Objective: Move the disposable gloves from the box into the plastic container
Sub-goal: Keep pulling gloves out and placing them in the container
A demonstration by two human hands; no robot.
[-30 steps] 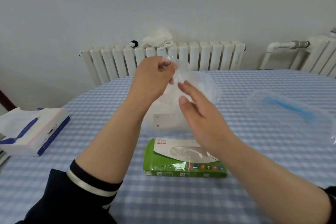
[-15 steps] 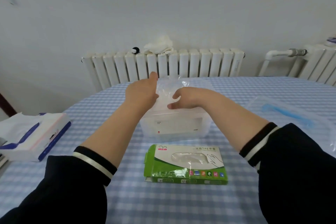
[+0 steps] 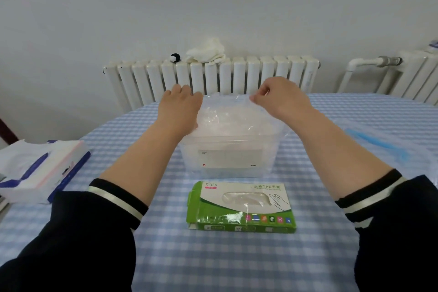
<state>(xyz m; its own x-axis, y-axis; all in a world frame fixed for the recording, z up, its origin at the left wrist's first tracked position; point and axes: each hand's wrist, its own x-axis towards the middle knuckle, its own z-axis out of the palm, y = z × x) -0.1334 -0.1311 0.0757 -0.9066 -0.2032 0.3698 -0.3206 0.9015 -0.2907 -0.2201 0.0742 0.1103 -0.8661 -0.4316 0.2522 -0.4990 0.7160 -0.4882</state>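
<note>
Both hands wider apart than before, left hand (image 3: 180,111) and right hand (image 3: 279,97) pinching glove (image 3: 227,111) over container (image 3: 227,154).

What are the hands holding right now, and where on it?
Both hold the clear gloves over the plastic container: right hand pinches the top right edge, left hand grips the left edge.

The person is wearing dark navy sleeves (image 3: 78,232) pushed up the forearms, each cuff (image 3: 118,199) carrying a pale cream stripe, hands bare.
</note>
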